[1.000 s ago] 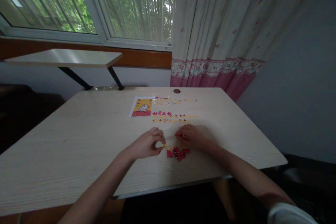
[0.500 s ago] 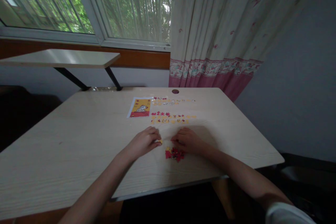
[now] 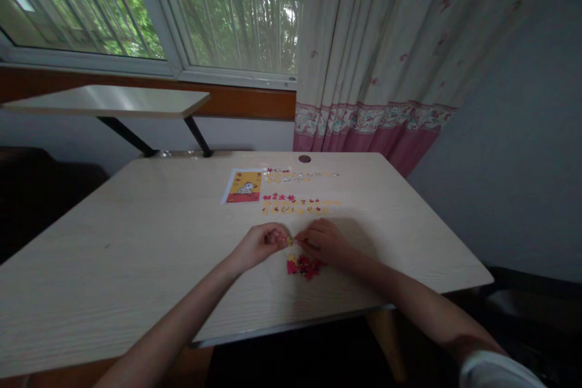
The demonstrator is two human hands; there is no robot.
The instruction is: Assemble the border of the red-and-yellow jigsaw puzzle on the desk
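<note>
Between the thumb and fingers of my left hand (image 3: 261,245) is a small yellow puzzle piece (image 3: 289,242). My right hand (image 3: 322,241) is closed just to the right of it, its fingertips close to the piece; whether they hold something I cannot make out. A small pile of red and yellow puzzle pieces (image 3: 304,267) lies below my right hand. Beyond both hands, rows of loose pieces (image 3: 295,202) are spread out, with further rows (image 3: 300,174) behind. To their left lies a picture sheet (image 3: 245,187) with a white animal on yellow and red.
The pale wooden table (image 3: 150,242) has a round dark cable hole (image 3: 304,159) near its back edge. A raised shelf (image 3: 136,100) on black legs stands at the back left. Behind the table hang a flowered curtain (image 3: 364,60) and a barred window (image 3: 236,12).
My left hand has shifted right and turned a little, bringing the yellow puzzle piece up to my right fingertips. The right hand has barely moved.
</note>
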